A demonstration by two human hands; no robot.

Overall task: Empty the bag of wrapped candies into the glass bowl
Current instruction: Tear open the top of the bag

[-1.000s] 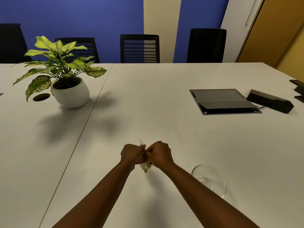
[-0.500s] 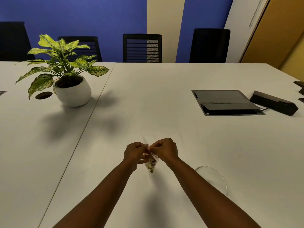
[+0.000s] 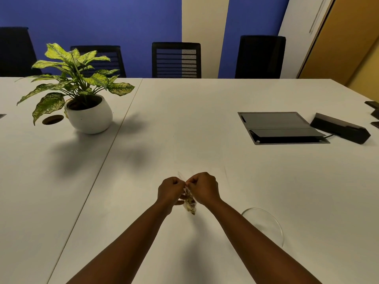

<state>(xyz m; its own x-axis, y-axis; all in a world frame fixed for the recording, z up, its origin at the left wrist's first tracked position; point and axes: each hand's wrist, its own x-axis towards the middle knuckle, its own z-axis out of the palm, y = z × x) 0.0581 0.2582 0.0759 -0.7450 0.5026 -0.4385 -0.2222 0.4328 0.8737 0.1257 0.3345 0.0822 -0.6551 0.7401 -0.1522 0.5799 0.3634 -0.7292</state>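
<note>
A small clear bag of wrapped candies (image 3: 190,202) hangs between my two fists above the white table. My left hand (image 3: 169,189) pinches the bag's top from the left and my right hand (image 3: 204,187) pinches it from the right, knuckles almost touching. The candies bunch at the bag's lower end. The glass bowl (image 3: 272,222) stands on the table to the right of my right forearm, which hides its left part. Nothing shows inside the bowl.
A potted plant (image 3: 88,113) in a white pot stands at the far left beside a round cable hole (image 3: 52,119). A grey cable box lid (image 3: 274,124) and a black device (image 3: 340,131) lie at the far right. Black chairs line the far edge.
Both hands stay clamped on the bag's top and have shifted slightly up and away from me. The bag now hangs a little more between the wrists.
</note>
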